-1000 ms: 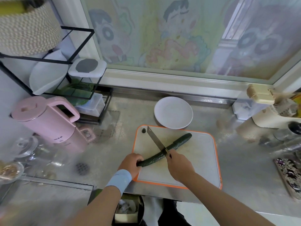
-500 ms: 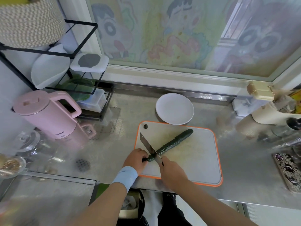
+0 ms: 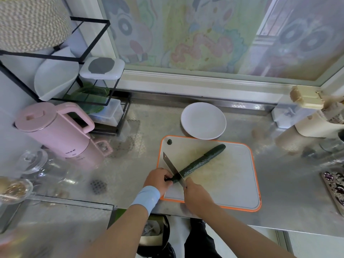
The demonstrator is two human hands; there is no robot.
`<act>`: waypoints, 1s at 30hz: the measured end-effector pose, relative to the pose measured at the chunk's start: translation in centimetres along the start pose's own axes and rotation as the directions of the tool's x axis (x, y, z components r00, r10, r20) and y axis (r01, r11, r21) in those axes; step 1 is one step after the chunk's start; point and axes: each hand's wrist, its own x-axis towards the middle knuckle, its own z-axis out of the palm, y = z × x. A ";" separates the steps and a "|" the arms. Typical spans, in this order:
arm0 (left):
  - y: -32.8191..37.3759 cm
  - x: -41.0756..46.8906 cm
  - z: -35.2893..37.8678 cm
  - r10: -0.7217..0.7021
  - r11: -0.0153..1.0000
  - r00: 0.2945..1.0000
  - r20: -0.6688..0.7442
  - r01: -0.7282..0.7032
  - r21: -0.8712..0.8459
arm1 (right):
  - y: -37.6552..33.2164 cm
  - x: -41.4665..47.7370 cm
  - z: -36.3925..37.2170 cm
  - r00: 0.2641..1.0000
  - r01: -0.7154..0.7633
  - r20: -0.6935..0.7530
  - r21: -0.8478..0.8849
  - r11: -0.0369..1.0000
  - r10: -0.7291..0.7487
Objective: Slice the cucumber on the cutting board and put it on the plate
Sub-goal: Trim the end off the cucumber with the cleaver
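The long dark-green cucumber point(image 3: 200, 162) lies on the white, orange-rimmed plastic cutting board point(image 3: 232, 175), its long axis running diagonally from the near-left end, under the left hand point(image 3: 158, 180), up to the far-right tip that points toward the round white plate point(image 3: 203, 120) just beyond the board. The left hand is nearer the near end and is curled closed around it, pinning it down. The right hand point(image 3: 197, 195) is closed on the handle of a flat steel cleaver point(image 3: 172, 169), whose blade crosses the cucumber just beside the left fingers; whether the edge has bitten in is hard to tell. No slices show yet, so the first cut seems to be at hand.
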 end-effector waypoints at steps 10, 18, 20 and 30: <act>0.4 0.2 -0.5 -0.037 0.997 0.995 0.093 0.030 0.075 | -0.2 1.4 -0.6 1.000 -0.014 0.027 0.023 1.000 0.014; 0.4 -1.5 -1.5 -0.159 0.949 0.979 0.126 0.187 -0.255 | -1.1 1.1 -3.9 0.998 0.034 -0.062 0.062 0.998 -0.030; 0.5 -1.5 -1.7 -0.232 0.925 0.970 0.066 0.241 -0.295 | -1.2 0.8 -4.6 0.996 0.037 -0.077 0.056 0.998 -0.033; -0.9 -2.2 -0.7 -0.156 0.984 0.974 -0.162 0.168 0.063 | -1.5 -0.5 -3.2 0.996 0.050 -0.072 -0.039 0.998 -0.053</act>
